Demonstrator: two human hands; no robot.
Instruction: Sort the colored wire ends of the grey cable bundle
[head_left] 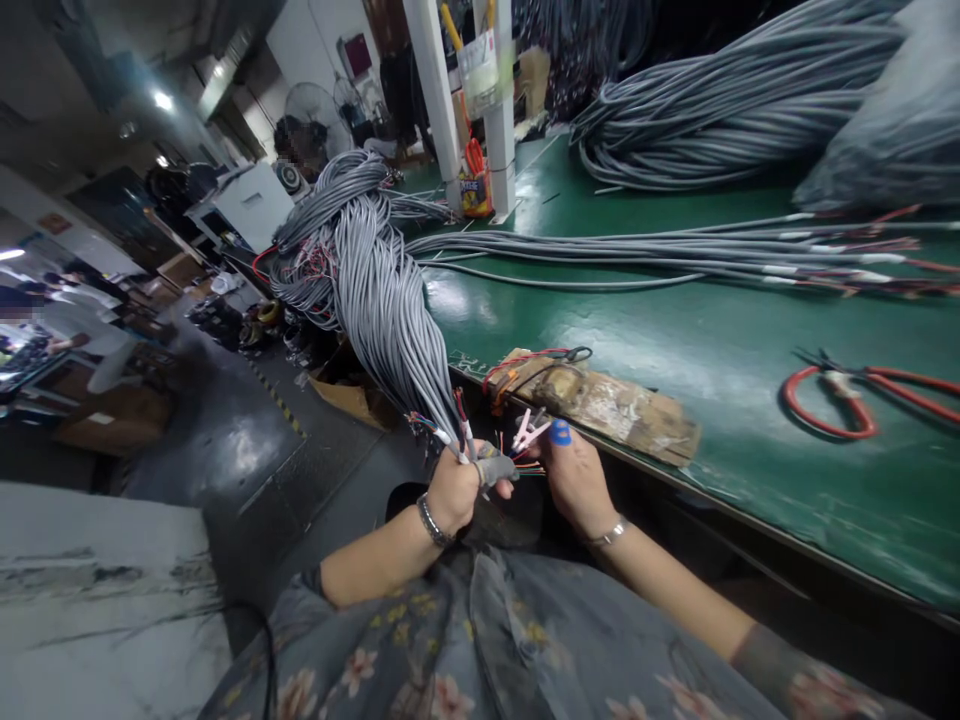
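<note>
My left hand [457,490] is closed around the ends of several grey cables [405,330], which hang from a large bundle. A grey wrap covers one of its fingers. Thin coloured wires [531,468] fan out from the cable end towards my right hand [581,480]. That hand has a blue thumb cover and its fingers are pinched together; what lies between them is hidden. Right beside the thumb is a pink clip [527,432], close to the bench edge. Other stripped ends with white sleeves [442,437] stick up above my left hand.
On the green bench [675,340] lie a worn wooden board [630,410] with red and black leads, red-handled pliers [832,400], and a row of grey cables [600,248]. Coiled cables [720,120] sit at the back, near a white post [499,150]. Co-workers sit far left.
</note>
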